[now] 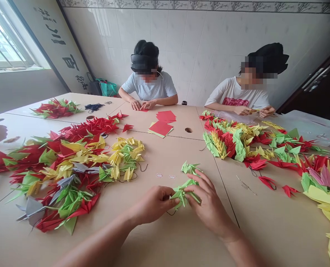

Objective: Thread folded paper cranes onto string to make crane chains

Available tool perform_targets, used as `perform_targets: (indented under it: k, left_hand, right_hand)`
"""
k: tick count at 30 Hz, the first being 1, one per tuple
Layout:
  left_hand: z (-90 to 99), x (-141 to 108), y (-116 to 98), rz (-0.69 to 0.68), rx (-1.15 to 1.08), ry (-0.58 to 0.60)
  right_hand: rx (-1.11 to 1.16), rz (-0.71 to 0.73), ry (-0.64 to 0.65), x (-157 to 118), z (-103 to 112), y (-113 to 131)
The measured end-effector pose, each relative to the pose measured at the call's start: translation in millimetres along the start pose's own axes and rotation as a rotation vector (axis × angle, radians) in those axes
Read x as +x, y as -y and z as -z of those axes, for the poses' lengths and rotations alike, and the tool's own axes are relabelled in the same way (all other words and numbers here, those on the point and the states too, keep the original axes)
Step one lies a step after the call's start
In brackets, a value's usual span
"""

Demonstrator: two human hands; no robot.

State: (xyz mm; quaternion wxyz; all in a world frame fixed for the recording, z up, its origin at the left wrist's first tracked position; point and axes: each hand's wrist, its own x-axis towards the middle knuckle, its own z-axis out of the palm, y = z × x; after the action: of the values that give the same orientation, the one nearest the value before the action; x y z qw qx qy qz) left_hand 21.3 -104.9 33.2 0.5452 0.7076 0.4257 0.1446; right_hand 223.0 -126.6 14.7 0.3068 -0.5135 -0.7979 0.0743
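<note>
My left hand (153,204) and my right hand (206,200) meet over a bunch of light green origami cranes (185,189) strung on dark thread. My left thumb and fingers pinch the cranes from the left. My right fingers press on them from the right, partly covering the paper. A short loop of thread hangs below them. To my left, a large heap of red, green, yellow and grey paper cranes (70,174) lies on the beige table (170,157).
A second heap of cranes (237,142) spreads to the right, with a needle (245,184) near it. Red paper squares (163,126) lie ahead. Two seated people (148,87) (237,92) work across the table. A dark door stands at the right, a window at the left.
</note>
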Motion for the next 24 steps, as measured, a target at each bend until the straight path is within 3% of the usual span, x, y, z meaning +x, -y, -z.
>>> perform_targets:
  k: [3,10,17,22,24]
  left_hand:
    - [1.4,0.4,-0.5,0.04,0.004,-0.022]
    - [-4.5,-2.0,-1.9,-0.008,-0.017,0.011]
    - [1.0,-2.1,-5.3,0.048,-0.042,-0.063]
    - [8.8,-2.9,-6.6,-0.108,-0.086,-0.135]
    - [12.3,-4.9,-8.2,-0.2,-0.151,-0.172]
  right_hand:
    - [-0.002,-0.022,-0.053,1.5,2.8,-2.3]
    - [-0.045,0.142,0.115,-2.0,2.1,16.8]
    - [-0.02,-0.013,0.073,-1.2,-1.0,3.5]
    - [0.307,-0.116,0.143,-2.0,11.2,-2.5]
    - [0.502,-0.191,0.088,-0.8,15.1,-8.4]
